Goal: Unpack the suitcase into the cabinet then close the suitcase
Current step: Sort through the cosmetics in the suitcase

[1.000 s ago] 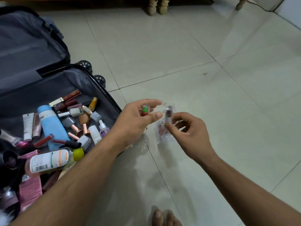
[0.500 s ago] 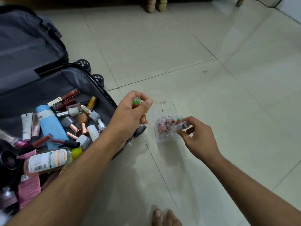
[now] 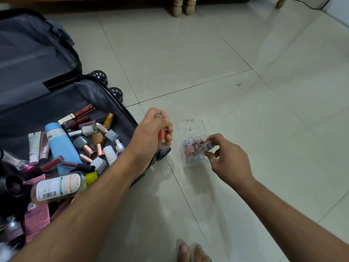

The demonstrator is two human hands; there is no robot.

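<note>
1. Suitcase lies open at left of frame, cosmetics inside.
2. Right hand has dropped to the clear box at centre — fingers pinching a small tube into it.
3. Left hand grips a red tube — next to be boxed, likely.

Pale, glossy tiled floor with thin grout lines and one small dark stain. An open dark grey wheeled fabric suitcase lies flat on it at left. Just beside the suitcase's near corner stands a small clear plastic box of little pink-capped tubes. Turned wooden furniture legs stand at the far edge. Bare toes rest on the tiles at the near edge.
</note>
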